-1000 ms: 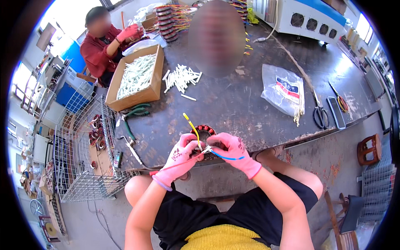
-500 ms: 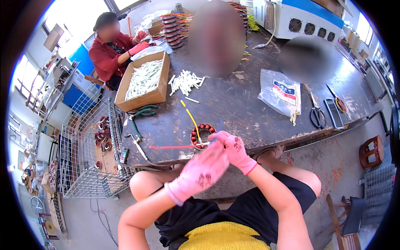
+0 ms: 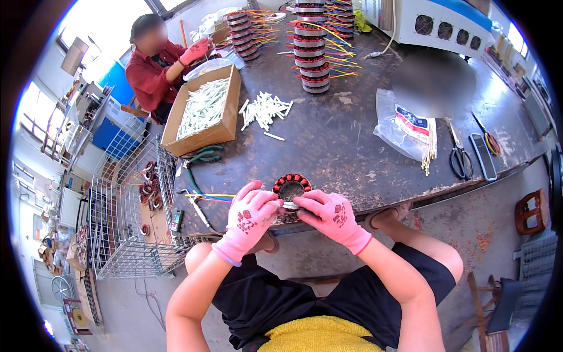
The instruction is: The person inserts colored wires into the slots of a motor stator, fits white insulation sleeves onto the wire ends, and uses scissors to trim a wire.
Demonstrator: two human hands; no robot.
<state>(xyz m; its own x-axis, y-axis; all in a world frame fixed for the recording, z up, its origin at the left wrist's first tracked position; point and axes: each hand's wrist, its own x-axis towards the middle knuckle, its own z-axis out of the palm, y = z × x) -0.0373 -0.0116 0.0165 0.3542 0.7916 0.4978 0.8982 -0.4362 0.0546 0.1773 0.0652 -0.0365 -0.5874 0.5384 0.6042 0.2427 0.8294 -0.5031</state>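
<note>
At the table's near edge lies a ring-shaped motor stator (image 3: 292, 179) with dark red copper windings. My left hand (image 3: 251, 218), in a pink glove, is closed at the stator's near left side. Yellow and blue lead wires (image 3: 214, 198) stick out leftward from behind its fingers. My right hand (image 3: 335, 219), also pink-gloved, pinches at the near right side of the ring. A short white sleeve (image 3: 290, 205) shows between both sets of fingertips, against the stator's near rim. Exactly what each fingertip presses on is partly hidden.
A cardboard box (image 3: 233, 120) full of white sleeves stands left, beside a loose sleeve pile (image 3: 265, 110). Green-handled pliers (image 3: 203, 155) lie nearer. Stacked stators (image 3: 311, 58) stand behind. A plastic bag (image 3: 399, 132), scissors (image 3: 461, 159) and a phone (image 3: 482, 156) are right. A co-worker (image 3: 155, 70) sits far left.
My hands have parted and now sit on either side of the stator's near rim. The wires, earlier pointing up and left, now run left behind my left hand. The view has shifted slightly.
</note>
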